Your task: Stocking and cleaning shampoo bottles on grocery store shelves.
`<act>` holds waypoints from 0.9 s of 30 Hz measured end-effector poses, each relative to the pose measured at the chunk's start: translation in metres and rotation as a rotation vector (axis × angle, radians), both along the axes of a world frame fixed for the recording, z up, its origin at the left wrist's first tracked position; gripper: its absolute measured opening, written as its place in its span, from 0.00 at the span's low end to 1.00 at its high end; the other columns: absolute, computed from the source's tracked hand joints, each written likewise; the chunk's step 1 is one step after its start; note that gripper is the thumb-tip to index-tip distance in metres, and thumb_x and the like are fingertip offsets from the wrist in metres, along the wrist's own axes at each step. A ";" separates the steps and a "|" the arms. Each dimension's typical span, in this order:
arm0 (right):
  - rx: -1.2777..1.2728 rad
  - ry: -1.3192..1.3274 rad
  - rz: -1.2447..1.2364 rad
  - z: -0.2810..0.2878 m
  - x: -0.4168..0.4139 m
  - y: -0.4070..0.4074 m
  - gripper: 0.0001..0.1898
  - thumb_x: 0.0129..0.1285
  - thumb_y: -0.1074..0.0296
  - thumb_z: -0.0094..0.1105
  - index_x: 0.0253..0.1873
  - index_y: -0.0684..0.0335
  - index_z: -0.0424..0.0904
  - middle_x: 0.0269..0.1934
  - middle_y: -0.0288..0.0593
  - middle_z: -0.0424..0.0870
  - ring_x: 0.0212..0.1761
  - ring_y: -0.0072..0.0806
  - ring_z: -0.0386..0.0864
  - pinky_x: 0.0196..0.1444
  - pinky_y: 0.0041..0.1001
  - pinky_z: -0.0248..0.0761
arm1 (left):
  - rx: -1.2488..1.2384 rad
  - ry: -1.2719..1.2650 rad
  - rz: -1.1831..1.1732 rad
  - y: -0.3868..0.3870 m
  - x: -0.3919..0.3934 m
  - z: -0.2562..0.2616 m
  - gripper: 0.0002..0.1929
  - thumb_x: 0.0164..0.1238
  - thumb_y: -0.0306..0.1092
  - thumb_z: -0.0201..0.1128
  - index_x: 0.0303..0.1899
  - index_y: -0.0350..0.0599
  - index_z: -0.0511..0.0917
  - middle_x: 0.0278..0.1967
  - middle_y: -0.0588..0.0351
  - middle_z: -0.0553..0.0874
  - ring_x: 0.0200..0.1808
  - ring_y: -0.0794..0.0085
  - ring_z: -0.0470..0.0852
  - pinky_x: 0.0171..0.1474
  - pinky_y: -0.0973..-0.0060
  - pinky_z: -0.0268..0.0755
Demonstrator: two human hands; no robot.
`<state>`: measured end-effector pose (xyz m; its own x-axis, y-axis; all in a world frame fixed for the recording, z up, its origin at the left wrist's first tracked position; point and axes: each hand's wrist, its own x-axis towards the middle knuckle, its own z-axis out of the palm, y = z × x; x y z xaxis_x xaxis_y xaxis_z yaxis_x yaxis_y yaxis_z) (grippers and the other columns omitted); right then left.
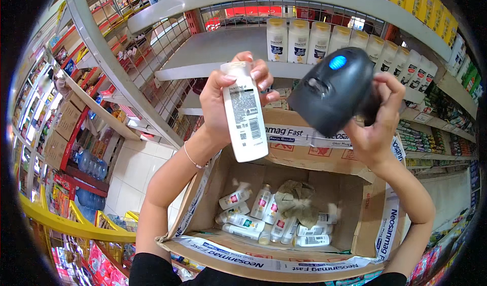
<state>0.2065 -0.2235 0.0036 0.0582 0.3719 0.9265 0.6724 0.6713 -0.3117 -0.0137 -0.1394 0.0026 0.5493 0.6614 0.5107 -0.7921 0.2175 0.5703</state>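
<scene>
My left hand (pixel 217 99) grips a small white Pantene bottle (pixel 246 115) near its cap end, with the printed back and its barcode facing me. To the right, my right hand (pixel 374 134) holds a black handheld barcode scanner (pixel 331 92) with a lit blue light on its top; its handle is mostly hidden. Below both hands stands an open cardboard box (pixel 335 194) with printed tape along its flaps. Several small shampoo bottles (pixel 247 222) lie in it, next to a crumpled greenish-brown cloth (pixel 295 200).
Ahead, a row of white Pantene bottles with yellow caps (pixel 298 40) lines a metal shelf (pixel 213 48). Yellow packs (pixel 422 4) stand on the shelf above. A grey rack post (pixel 114 65) rises at left, near large water bottles (pixel 91 164) and a yellow rail (pixel 76 223).
</scene>
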 end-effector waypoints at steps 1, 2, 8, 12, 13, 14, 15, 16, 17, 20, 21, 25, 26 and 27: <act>-0.001 -0.001 0.001 0.003 0.003 -0.002 0.35 0.46 0.55 0.73 0.52 0.64 0.60 0.32 0.46 0.74 0.30 0.35 0.75 0.34 0.26 0.68 | -0.077 0.003 -0.128 0.001 0.000 0.000 0.15 0.51 0.39 0.51 0.42 0.48 0.66 0.32 0.57 0.67 0.34 0.70 0.67 0.40 0.69 0.64; 0.088 -0.162 -0.096 0.010 0.007 -0.007 0.34 0.45 0.56 0.74 0.52 0.65 0.63 0.34 0.47 0.74 0.33 0.37 0.74 0.36 0.28 0.67 | -0.124 0.002 -0.166 0.001 0.000 0.000 0.15 0.52 0.39 0.50 0.42 0.47 0.67 0.32 0.57 0.67 0.34 0.70 0.66 0.38 0.70 0.63; 0.202 -0.383 -0.176 0.010 0.007 -0.009 0.33 0.43 0.51 0.72 0.50 0.63 0.68 0.38 0.47 0.74 0.37 0.39 0.74 0.39 0.34 0.63 | -0.209 0.047 -0.212 0.006 -0.001 -0.003 0.14 0.53 0.38 0.50 0.42 0.47 0.66 0.32 0.57 0.66 0.33 0.70 0.66 0.37 0.70 0.62; 0.203 -0.384 -0.202 0.007 0.004 -0.009 0.33 0.42 0.52 0.72 0.51 0.61 0.68 0.38 0.46 0.74 0.38 0.38 0.73 0.39 0.33 0.61 | -0.171 0.072 -0.193 0.005 -0.001 -0.002 0.14 0.53 0.38 0.50 0.42 0.47 0.66 0.32 0.57 0.66 0.33 0.70 0.66 0.37 0.70 0.62; 0.182 -0.395 -0.212 0.007 0.004 -0.011 0.33 0.41 0.54 0.73 0.51 0.60 0.68 0.38 0.45 0.74 0.38 0.38 0.73 0.39 0.33 0.61 | -0.170 0.072 -0.198 0.005 -0.001 -0.002 0.14 0.53 0.38 0.50 0.42 0.47 0.66 0.32 0.57 0.66 0.33 0.70 0.66 0.37 0.70 0.62; 0.162 -0.406 -0.223 0.008 0.003 -0.012 0.33 0.41 0.56 0.73 0.51 0.60 0.67 0.38 0.45 0.74 0.39 0.38 0.73 0.39 0.34 0.61 | -0.152 0.059 -0.190 0.006 0.000 -0.003 0.14 0.53 0.38 0.50 0.42 0.47 0.67 0.32 0.57 0.66 0.33 0.70 0.66 0.37 0.69 0.63; 0.163 -0.403 -0.227 0.008 0.003 -0.012 0.33 0.41 0.56 0.73 0.51 0.60 0.67 0.38 0.45 0.74 0.39 0.38 0.73 0.39 0.34 0.61 | -0.134 0.048 -0.179 0.005 0.000 -0.003 0.14 0.53 0.38 0.49 0.43 0.47 0.67 0.32 0.57 0.66 0.33 0.70 0.66 0.37 0.69 0.63; 0.168 -0.389 -0.217 0.007 0.003 -0.011 0.32 0.41 0.57 0.72 0.52 0.60 0.67 0.38 0.45 0.74 0.39 0.38 0.73 0.40 0.34 0.61 | -0.132 0.051 -0.182 0.005 0.000 -0.003 0.14 0.53 0.38 0.49 0.43 0.47 0.67 0.32 0.57 0.66 0.33 0.70 0.66 0.37 0.69 0.63; 0.173 -0.374 -0.207 0.007 0.003 -0.010 0.32 0.41 0.58 0.72 0.52 0.60 0.67 0.39 0.45 0.74 0.40 0.39 0.73 0.40 0.34 0.60 | -0.128 0.054 -0.170 0.006 0.000 -0.003 0.15 0.54 0.38 0.49 0.43 0.47 0.67 0.32 0.56 0.67 0.33 0.69 0.67 0.36 0.69 0.64; 0.179 -0.355 -0.211 0.008 0.004 -0.009 0.32 0.42 0.59 0.72 0.52 0.60 0.67 0.39 0.44 0.74 0.40 0.39 0.72 0.41 0.34 0.60 | -0.120 0.058 -0.146 0.004 0.001 -0.002 0.15 0.54 0.38 0.49 0.43 0.46 0.67 0.32 0.56 0.67 0.31 0.68 0.68 0.34 0.69 0.67; 0.179 -0.353 -0.214 0.008 0.005 -0.009 0.32 0.42 0.59 0.72 0.52 0.60 0.67 0.39 0.44 0.74 0.40 0.39 0.72 0.41 0.34 0.60 | -0.117 0.058 -0.131 0.004 0.002 -0.002 0.15 0.54 0.38 0.49 0.43 0.46 0.67 0.32 0.55 0.67 0.30 0.68 0.68 0.32 0.70 0.67; 0.208 -0.351 -0.222 0.010 0.006 -0.008 0.32 0.42 0.60 0.72 0.52 0.60 0.66 0.39 0.45 0.74 0.40 0.39 0.72 0.41 0.34 0.60 | -0.109 0.067 -0.107 0.005 0.001 -0.002 0.15 0.54 0.38 0.49 0.44 0.45 0.67 0.32 0.55 0.67 0.28 0.68 0.69 0.30 0.70 0.67; 0.211 -0.353 -0.218 0.010 0.006 -0.007 0.32 0.42 0.60 0.72 0.52 0.61 0.66 0.40 0.45 0.74 0.40 0.38 0.72 0.41 0.34 0.59 | -0.102 0.063 -0.123 0.007 0.000 -0.002 0.15 0.54 0.38 0.49 0.44 0.45 0.67 0.32 0.55 0.67 0.28 0.68 0.69 0.29 0.70 0.67; 0.209 -0.353 -0.219 0.011 0.006 -0.008 0.32 0.42 0.60 0.72 0.52 0.61 0.66 0.40 0.45 0.74 0.40 0.38 0.72 0.41 0.34 0.59 | -0.095 0.057 -0.140 0.008 0.000 -0.003 0.15 0.55 0.38 0.49 0.44 0.45 0.67 0.32 0.55 0.67 0.29 0.68 0.69 0.29 0.70 0.67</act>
<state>0.2127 -0.2311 0.0141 -0.2178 0.1890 0.9575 0.8462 0.5254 0.0888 -0.0141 -0.1315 -0.0006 0.6660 0.6199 0.4149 -0.7171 0.3788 0.5851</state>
